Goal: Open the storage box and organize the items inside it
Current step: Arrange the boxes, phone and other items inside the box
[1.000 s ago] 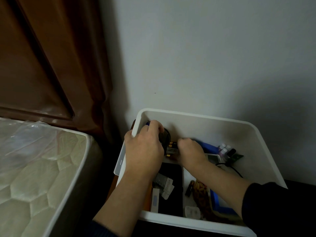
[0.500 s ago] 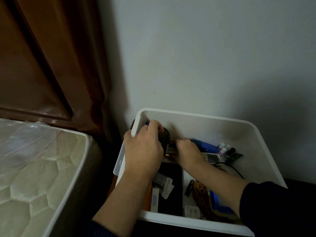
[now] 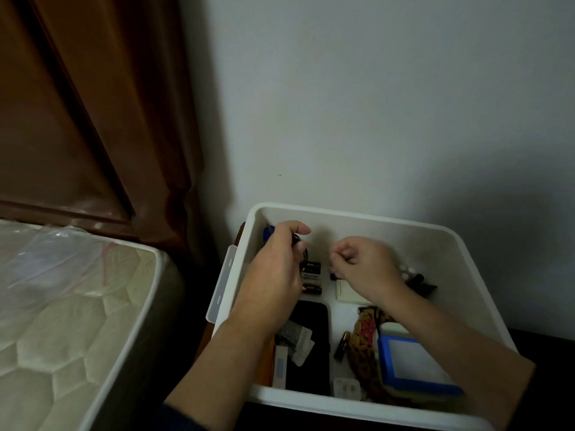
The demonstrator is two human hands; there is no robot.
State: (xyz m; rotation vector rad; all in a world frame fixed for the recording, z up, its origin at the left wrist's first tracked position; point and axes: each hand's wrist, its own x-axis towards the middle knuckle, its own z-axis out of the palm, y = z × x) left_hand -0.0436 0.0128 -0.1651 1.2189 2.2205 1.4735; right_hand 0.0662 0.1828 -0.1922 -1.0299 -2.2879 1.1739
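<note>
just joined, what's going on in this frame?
A person is sorting an open white storage box set against the wall beside a mattress. The left hand has its grip on a dark round object at the back left corner. The right hand hangs curled over the middle; whether it holds anything is unclear. Three batteries lie side by side between the hands, with a black phone nearer the front.

Both hands reach into the storage box (image 3: 441,244). The left hand (image 3: 273,269) curls around a dark round object (image 3: 300,248) near its far left corner. The right hand (image 3: 364,265), fingers curled, hovers beside it.
</note>
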